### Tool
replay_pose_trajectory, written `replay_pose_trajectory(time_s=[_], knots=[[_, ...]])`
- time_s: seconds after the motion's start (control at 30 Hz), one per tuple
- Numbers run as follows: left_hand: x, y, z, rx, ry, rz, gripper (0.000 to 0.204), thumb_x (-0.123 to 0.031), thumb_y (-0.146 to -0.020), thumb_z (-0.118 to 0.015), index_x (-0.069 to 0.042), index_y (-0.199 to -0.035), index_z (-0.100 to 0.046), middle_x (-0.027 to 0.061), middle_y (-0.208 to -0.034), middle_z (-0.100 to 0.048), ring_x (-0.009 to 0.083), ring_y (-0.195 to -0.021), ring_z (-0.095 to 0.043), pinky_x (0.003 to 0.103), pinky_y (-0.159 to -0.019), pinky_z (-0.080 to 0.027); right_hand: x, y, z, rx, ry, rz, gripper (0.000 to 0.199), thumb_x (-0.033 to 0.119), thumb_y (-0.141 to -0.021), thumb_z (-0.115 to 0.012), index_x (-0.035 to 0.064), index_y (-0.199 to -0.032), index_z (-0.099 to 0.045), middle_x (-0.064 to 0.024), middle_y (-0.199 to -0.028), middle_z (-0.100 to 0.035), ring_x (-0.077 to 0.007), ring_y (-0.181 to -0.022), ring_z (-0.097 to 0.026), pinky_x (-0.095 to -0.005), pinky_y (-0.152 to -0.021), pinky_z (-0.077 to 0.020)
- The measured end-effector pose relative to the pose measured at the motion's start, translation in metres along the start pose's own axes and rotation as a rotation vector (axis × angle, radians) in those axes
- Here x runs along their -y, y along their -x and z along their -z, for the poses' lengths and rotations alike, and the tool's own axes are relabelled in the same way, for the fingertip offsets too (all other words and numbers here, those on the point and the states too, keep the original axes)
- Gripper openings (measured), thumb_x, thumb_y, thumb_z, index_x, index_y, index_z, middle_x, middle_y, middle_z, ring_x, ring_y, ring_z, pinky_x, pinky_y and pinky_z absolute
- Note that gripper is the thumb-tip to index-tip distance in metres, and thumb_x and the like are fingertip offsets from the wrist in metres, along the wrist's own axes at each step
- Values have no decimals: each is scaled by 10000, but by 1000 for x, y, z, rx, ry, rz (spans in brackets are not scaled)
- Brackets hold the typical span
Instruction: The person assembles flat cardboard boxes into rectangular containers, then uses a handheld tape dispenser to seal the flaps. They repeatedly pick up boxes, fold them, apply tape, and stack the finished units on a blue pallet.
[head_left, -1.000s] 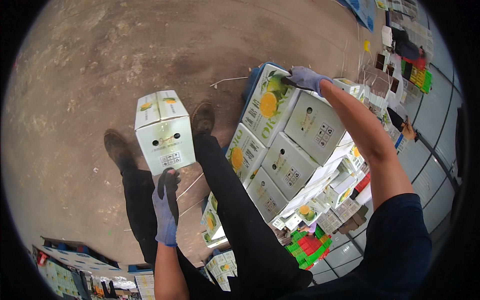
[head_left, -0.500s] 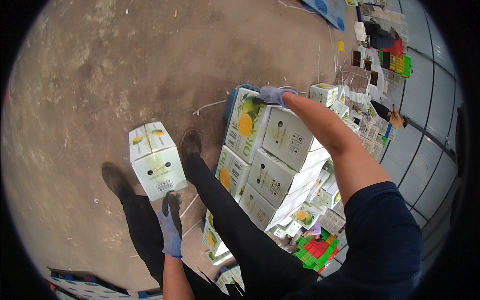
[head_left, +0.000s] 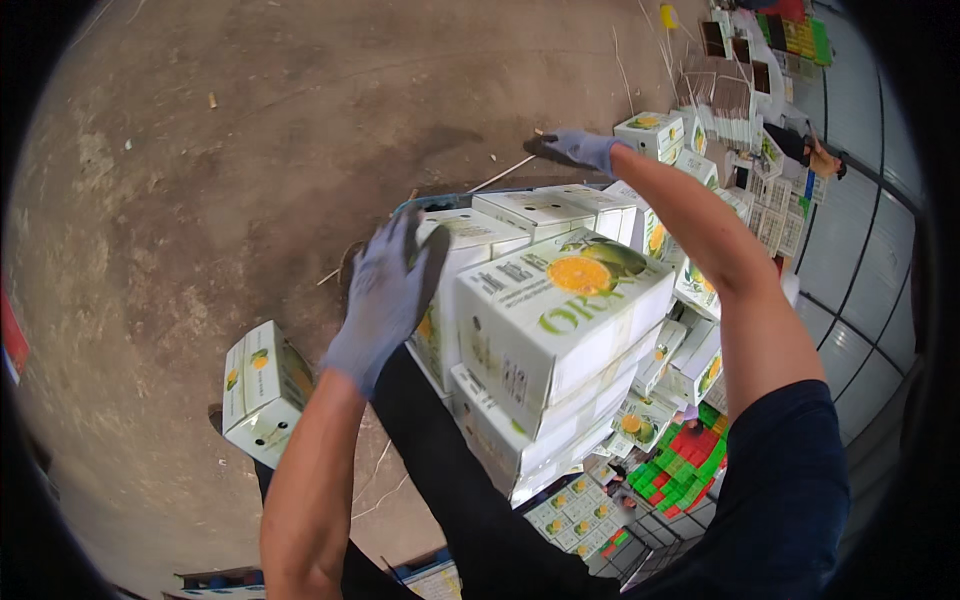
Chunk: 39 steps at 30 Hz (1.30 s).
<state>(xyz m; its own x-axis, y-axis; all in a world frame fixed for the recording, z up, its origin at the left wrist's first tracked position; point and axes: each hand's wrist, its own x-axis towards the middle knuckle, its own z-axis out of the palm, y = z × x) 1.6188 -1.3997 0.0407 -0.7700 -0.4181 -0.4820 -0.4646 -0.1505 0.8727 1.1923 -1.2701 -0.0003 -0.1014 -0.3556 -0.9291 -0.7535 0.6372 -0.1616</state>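
Note:
My left hand (head_left: 385, 300), in a grey-blue glove with dark fingertips, is open with thumb and fingers apart. It hovers at the left side of a stack of white cartons; whether it touches one I cannot tell. On the stack's near side, a carton (head_left: 535, 340) printed with an orange and green leaves sits uppermost. Beyond the stack's far edge, my right hand (head_left: 578, 150) wears the same kind of glove. Its fingers are stretched out and it holds nothing. A single white carton (head_left: 262, 405) stands on the floor to the left, partly behind my left forearm.
Several cartons (head_left: 540, 210) form the stack's far row, with a blue edge beneath them. More cartons (head_left: 650, 135) stand at the right. Green and red crates (head_left: 685, 455) lie beyond, near other people. White straps (head_left: 505, 172) lie on the brown floor (head_left: 250, 150).
My left hand has left the lone carton and risen to the stack. My right hand has come off the stack's far carton and is now stretched out beyond it. The view has shifted.

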Motion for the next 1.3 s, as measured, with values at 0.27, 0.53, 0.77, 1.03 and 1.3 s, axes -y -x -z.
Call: replay_pose_trajectory(time_s=[0.27,0.53,0.77,1.03,1.3], knots=[[0,-98,-68,611,-523,164,943,-764,-1004,-388,14,-1527,-491,279,-1569,-480,397,-1489,-431,510,-1249,-291,-33,-16,-90,137,42,-43,763,688,-1021,-403,83,-1426,-631,-239,-1437,-623,-433,-1313,-596,-469,-1115,-452],[0,-93,-73,570,-641,144,957,-786,-983,-412,-30,-1569,-452,190,-1637,-430,386,-1526,-377,576,-1271,-224,-7,10,-91,65,97,-139,749,650,-1038,-380,54,-1409,-642,-231,-1433,-628,-414,-1316,-600,-464,-1123,-458],[-8,-89,-69,582,-531,113,955,-762,-974,-462,-34,-1591,-425,199,-1647,-416,386,-1539,-359,588,-1269,-219,-8,2,-99,88,122,-133,710,605,-1037,-426,15,-1357,-657,-250,-1443,-610,-395,-1339,-584,-473,-1128,-449],[-3,-80,-77,552,-595,137,926,-724,-987,-478,-21,-1586,-419,191,-1647,-412,393,-1537,-353,610,-1263,-204,3,4,-98,93,131,-110,662,553,-1053,-428,-5,-1252,-723,-251,-1280,-707,-401,-1209,-674,-490,-1040,-510],[-2,-74,-81,487,-610,-14,910,-698,-991,-499,34,-1530,-467,231,-1567,-494,411,-1473,-434,575,-1236,-284,-3,24,-110,-18,194,-162,713,599,-1058,-350,39,-1400,-629,-228,-1446,-620,-396,-1323,-604,-532,-1107,-474]])
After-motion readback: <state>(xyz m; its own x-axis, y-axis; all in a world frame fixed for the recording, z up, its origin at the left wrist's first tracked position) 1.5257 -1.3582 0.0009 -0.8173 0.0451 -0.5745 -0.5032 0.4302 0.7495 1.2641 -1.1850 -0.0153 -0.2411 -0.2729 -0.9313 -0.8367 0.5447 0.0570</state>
